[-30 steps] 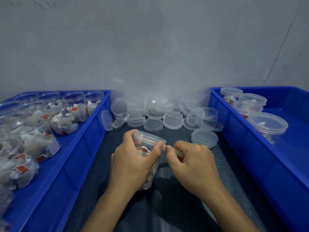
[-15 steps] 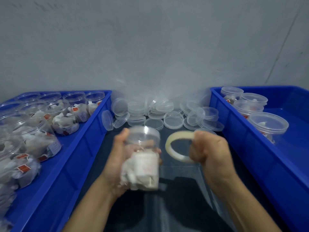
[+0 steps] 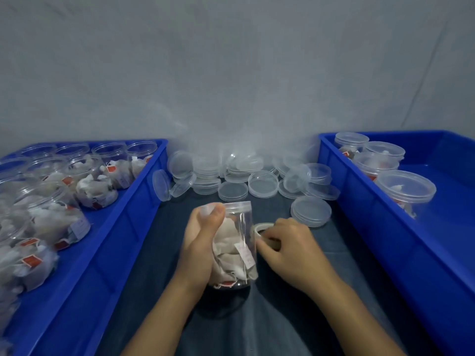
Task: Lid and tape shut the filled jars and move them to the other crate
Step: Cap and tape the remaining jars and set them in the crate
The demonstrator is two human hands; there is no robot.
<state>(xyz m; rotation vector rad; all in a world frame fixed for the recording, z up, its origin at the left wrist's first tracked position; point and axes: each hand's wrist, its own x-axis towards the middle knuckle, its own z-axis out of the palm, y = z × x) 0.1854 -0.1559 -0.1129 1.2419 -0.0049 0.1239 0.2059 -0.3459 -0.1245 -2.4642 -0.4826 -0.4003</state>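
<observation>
- The left hand (image 3: 203,250) grips a lidded clear jar (image 3: 237,242) of tea bags, fingers wrapped round its body and the thumb up by the lid (image 3: 236,206); the jar sits upright on the dark cloth (image 3: 295,317) between the 2 crates.
- The right hand (image 3: 290,249) pinches a roll of tape (image 3: 262,228), pressed just beside the jar's right wall.
- Half a second ago the jar was lifted and blurred, with the roll held clear of it to the right. Now the jar is down and steady and the roll is back against its side.
- 1 second ago both hands were at the lid edge with the roll close in, so this looks like another pass of tape rather than the first, though I cannot see any tape on the jar itself.
- My reading: the lid is on, taping is under way, and this jar has not yet gone to its crate.
- The left crate (image 3: 133,227) holds many open, filled jars (image 3: 95,186) waiting for lids.
- The right crate (image 3: 365,227) holds 4 lidded jars (image 3: 404,188) at its far end, with bare floor nearer the person.
- Loose clear lids (image 3: 262,182) lie heaped on the cloth by the wall, a small stack (image 3: 311,210) nearest the right hand.
- Judged next: run the tape across the lid seam, tear it, then carry the jar right.
</observation>
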